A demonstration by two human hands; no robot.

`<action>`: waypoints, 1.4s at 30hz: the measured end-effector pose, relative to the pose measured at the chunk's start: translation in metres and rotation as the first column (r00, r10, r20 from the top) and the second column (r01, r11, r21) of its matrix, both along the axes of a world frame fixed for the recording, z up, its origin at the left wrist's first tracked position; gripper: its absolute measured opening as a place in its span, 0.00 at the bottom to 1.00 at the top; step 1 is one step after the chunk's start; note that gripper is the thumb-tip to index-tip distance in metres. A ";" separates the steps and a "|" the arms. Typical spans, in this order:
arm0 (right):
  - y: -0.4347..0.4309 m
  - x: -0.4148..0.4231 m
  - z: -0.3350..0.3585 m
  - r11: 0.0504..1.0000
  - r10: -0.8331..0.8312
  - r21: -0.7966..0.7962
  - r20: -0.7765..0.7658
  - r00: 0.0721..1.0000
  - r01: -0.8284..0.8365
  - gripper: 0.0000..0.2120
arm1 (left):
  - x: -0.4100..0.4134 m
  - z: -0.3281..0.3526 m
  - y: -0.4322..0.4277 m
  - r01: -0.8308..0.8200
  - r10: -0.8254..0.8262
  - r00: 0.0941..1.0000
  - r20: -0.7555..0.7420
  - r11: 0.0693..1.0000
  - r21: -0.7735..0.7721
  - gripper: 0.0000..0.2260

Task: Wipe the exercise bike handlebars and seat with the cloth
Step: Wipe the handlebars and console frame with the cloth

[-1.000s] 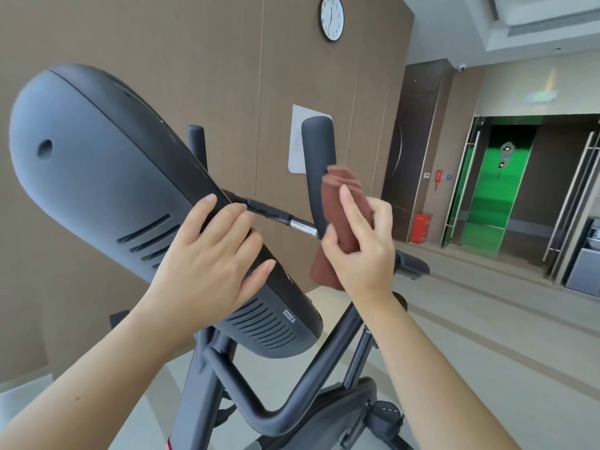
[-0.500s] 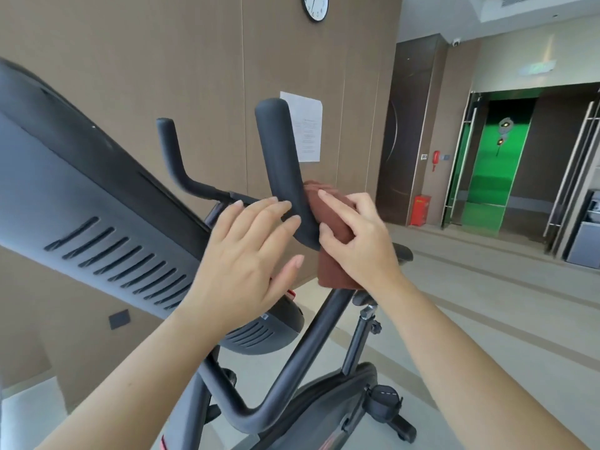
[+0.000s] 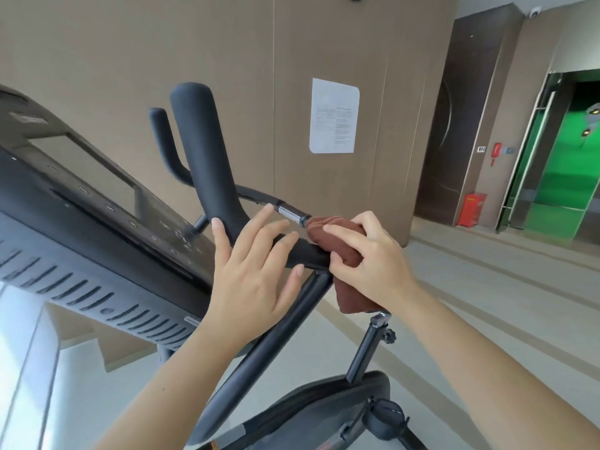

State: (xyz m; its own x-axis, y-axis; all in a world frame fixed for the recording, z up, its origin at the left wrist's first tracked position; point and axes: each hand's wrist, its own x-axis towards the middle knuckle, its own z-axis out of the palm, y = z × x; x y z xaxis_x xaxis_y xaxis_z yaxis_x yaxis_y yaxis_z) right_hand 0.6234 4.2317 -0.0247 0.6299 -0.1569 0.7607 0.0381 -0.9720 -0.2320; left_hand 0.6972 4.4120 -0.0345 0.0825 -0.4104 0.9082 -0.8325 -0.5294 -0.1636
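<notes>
The black padded handlebar (image 3: 207, 157) of the exercise bike curves up at centre, its lower end bending right toward me. A second, thinner handlebar horn (image 3: 164, 141) stands behind it. My right hand (image 3: 367, 264) holds a brown cloth (image 3: 337, 241) wrapped around the near end of the handlebar. My left hand (image 3: 256, 274) rests flat with fingers spread against the bend of the same bar. The seat post (image 3: 367, 349) shows below my right hand; the seat itself is hidden by the cloth and hand.
The bike's black console (image 3: 81, 228) with its screen and vent slots fills the left. The bike frame tube (image 3: 269, 349) slopes down under my hands. A beige wall with a paper notice (image 3: 334, 115) is behind, and a green doorway (image 3: 565, 157) at the far right.
My view dropped and shifted, so the console's front face now shows. My right hand slid the cloth down from the upright part of the handlebar to its lower near end. My left hand moved onto the bar's bend.
</notes>
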 end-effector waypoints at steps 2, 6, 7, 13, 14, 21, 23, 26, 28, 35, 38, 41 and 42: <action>-0.004 0.001 0.002 0.999 0.032 0.018 -0.020 0.999 -0.031 0.18 | -0.005 -0.002 -0.012 -0.066 0.066 0.998 0.010 0.998 0.010 0.14; -0.013 -0.001 0.008 0.984 0.142 0.120 -0.069 0.987 -0.133 0.17 | -0.014 -0.004 -0.026 -0.135 0.136 0.991 -0.010 0.989 0.052 0.13; -0.015 -0.001 0.009 0.976 0.175 0.148 -0.075 0.982 -0.162 0.17 | -0.016 -0.004 -0.028 -0.149 0.150 0.988 -0.026 0.988 0.042 0.13; -0.048 0.001 0.009 0.923 0.271 0.310 -0.105 0.957 -0.228 0.15 | -0.014 -0.009 -0.042 -0.195 0.193 0.979 -0.057 0.980 -0.035 0.13; -0.056 0.001 0.007 0.917 0.270 0.335 -0.120 0.955 -0.217 0.15 | -0.013 -0.011 -0.045 -0.212 0.209 0.976 -0.057 0.976 -0.055 0.13; -0.077 0.007 0.008 0.857 0.422 0.393 -0.163 0.892 -0.334 0.16 | -0.014 -0.016 -0.066 -0.334 0.328 0.943 -0.063 0.929 -0.160 0.12; -0.082 0.009 0.009 0.836 0.463 0.409 -0.167 0.870 -0.366 0.16 | -0.019 -0.017 -0.077 -0.342 0.336 0.940 -0.060 0.925 -0.164 0.12; -0.089 0.015 0.011 0.802 0.530 0.430 -0.194 0.825 -0.415 0.16 | -0.019 -0.019 -0.085 -0.335 0.334 0.942 -0.039 0.918 -0.212 0.12; -0.097 0.020 0.013 0.779 0.577 0.440 -0.225 0.786 -0.446 0.16 | -0.017 -0.020 -0.086 -0.342 0.348 0.937 -0.016 0.911 -0.229 0.12; -0.124 0.040 0.020 0.686 0.724 0.450 -0.341 0.600 -0.572 0.18 | -0.017 -0.022 -0.092 -0.399 0.415 0.910 0.020 0.886 -0.235 0.15; -0.133 0.052 0.023 0.652 0.758 0.455 -0.398 0.516 -0.607 0.19 | -0.017 -0.023 -0.097 -0.432 0.451 0.891 0.044 0.876 -0.215 0.15; -0.140 0.060 0.022 0.605 0.794 0.459 -0.412 0.447 -0.650 0.19 | -0.019 -0.023 -0.100 -0.449 0.471 0.881 0.051 0.864 -0.227 0.16; -0.141 0.061 0.021 0.594 0.801 0.455 -0.411 0.436 -0.664 0.19 | -0.019 -0.022 -0.101 -0.453 0.475 0.878 0.053 0.861 -0.230 0.16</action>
State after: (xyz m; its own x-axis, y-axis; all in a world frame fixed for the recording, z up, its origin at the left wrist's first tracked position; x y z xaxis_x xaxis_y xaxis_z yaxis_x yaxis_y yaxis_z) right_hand 0.6844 4.0910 -0.0041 0.8411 0.4682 0.2709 0.5205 -0.5643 -0.6408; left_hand 0.6780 4.3109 -0.0565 0.1172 -0.1525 0.9813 -0.4660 -0.8810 -0.0813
